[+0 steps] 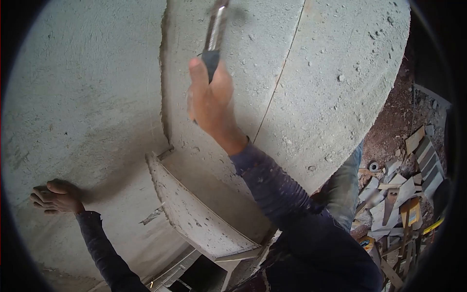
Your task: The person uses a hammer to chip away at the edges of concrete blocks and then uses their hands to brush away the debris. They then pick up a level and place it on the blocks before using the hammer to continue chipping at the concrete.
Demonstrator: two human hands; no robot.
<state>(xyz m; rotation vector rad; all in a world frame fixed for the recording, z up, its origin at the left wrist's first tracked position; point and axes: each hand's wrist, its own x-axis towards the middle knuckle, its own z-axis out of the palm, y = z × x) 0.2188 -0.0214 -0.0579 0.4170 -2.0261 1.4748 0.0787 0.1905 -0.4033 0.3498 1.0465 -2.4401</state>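
Note:
My right hand (pixel 211 97) is closed around the dark handle of a tool (pixel 214 34) with a long, shiny metal part, slightly blurred. It is over a rough grey concrete surface (pixel 253 63) strewn with small crumbs. A thin straight line (pixel 279 78) runs across that surface. At the lower left, my left hand (pixel 57 197) lies with its fingers spread against a plastered wall (pixel 92 87) and holds nothing. Between my arms a curved, speckled pale panel (pixel 199 214) stands out from the wall.
Broken boards, tile pieces (pixel 389 209) and rubble cover the reddish ground at the right, with a small grey ring (pixel 373 166) among them. A jeans-clad leg (pixel 346 190) shows beside the concrete edge. A dark opening (pixel 206 275) lies below the curved panel.

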